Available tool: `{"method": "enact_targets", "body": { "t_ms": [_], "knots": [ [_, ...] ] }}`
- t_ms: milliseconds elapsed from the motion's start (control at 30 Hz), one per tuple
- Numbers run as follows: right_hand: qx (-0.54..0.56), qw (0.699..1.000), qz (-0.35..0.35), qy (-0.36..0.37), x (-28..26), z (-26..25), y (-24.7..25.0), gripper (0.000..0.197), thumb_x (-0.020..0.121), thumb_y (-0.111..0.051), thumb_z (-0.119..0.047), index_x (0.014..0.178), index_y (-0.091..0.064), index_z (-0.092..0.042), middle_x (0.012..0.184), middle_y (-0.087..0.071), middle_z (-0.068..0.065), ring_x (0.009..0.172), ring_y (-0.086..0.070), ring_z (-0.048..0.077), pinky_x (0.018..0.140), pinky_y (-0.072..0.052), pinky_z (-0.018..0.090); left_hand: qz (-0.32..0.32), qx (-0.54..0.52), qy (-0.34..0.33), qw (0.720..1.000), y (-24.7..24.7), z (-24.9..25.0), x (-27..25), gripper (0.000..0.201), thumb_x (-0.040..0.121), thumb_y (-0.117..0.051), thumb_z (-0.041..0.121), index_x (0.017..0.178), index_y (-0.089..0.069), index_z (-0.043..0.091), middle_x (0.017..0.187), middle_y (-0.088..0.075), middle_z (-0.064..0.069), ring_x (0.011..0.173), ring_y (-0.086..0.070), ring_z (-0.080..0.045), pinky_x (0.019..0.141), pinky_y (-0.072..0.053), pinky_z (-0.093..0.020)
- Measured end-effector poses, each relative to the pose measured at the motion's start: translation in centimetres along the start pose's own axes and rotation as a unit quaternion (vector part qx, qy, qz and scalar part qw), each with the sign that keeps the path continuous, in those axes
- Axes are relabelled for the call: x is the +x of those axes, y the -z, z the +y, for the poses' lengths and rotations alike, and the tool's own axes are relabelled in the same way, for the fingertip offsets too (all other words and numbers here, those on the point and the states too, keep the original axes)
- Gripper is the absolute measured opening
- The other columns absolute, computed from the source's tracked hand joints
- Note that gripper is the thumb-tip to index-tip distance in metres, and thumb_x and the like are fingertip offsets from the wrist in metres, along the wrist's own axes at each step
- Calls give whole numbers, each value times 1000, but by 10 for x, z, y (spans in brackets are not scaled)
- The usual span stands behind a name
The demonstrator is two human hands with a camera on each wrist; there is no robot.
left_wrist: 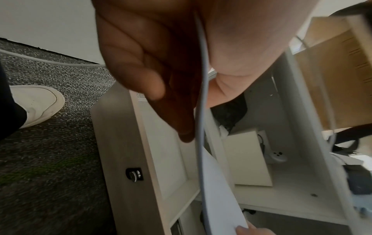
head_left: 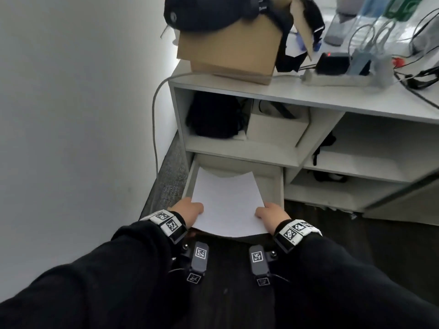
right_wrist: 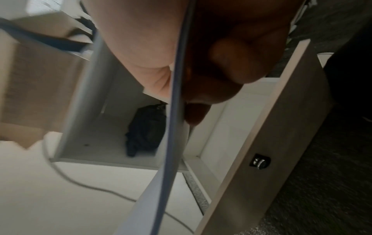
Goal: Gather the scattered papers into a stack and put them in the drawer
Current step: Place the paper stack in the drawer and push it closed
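Over the pulled-out drawer (head_left: pixel 273 176) below the desk (head_left: pixel 332 100), a stack of white papers (head_left: pixel 228 205) is held level. Left hand (head_left: pixel 188 210) and right hand (head_left: pixel 270 213) each pinch a near corner, thumb on top, fingers (left_wrist: pixel 141 66) curled beneath.

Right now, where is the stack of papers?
In the head view the stack of papers is low and central, held over the open drawer between the left hand and right hand.

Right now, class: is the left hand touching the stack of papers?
Touching. The left wrist view shows the left hand pinching the papers' edge, thumb on one side, fingers on the other.
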State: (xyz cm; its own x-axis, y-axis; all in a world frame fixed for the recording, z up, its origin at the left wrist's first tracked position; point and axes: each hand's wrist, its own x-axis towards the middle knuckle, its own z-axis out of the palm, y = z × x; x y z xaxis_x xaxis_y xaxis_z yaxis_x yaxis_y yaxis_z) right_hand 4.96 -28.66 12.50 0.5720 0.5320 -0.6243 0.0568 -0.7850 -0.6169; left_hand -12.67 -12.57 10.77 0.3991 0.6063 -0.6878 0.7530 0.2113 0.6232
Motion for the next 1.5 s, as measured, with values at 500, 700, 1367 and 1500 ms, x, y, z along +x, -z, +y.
{"method": "enact_targets", "body": {
  "t_ms": [500,700,1367,1500],
  "knots": [
    [-19,995,2,-96,220,10,-38,29,82,-59,-9,108,-63,2,105,-68,22,96,-65,41,79,-53,40,21,109,74,991,-5,34,202,11,91,-54,11,101,-49,14,99,-56,-13,84,-56,-31,87,-58,-47],
    [-53,992,-20,-116,265,18,-68,7,87,-55,-11,93,-53,-7,87,-57,8,76,-56,26,57,-39,25,0,107,98,989,-10,8,254,40,92,-55,6,131,-54,5,100,-55,-11,79,-57,-29,61,-59,-35],
    [93,964,-80,-235,279,30,-88,33,97,-52,-28,126,-56,-11,114,-65,10,86,-63,30,65,-46,28,-59,108,159,979,-14,-31,283,58,86,-67,12,140,-44,9,131,-57,-12,113,-61,-31,96,-52,-38],
    [95,972,-73,-204,255,10,-70,31,98,-51,-28,123,-55,-12,109,-67,9,84,-63,27,63,-44,26,-49,-99,157,981,-11,-10,252,30,100,-45,10,129,-52,9,121,-60,-10,103,-62,-27,87,-50,-47]
  ]
}}
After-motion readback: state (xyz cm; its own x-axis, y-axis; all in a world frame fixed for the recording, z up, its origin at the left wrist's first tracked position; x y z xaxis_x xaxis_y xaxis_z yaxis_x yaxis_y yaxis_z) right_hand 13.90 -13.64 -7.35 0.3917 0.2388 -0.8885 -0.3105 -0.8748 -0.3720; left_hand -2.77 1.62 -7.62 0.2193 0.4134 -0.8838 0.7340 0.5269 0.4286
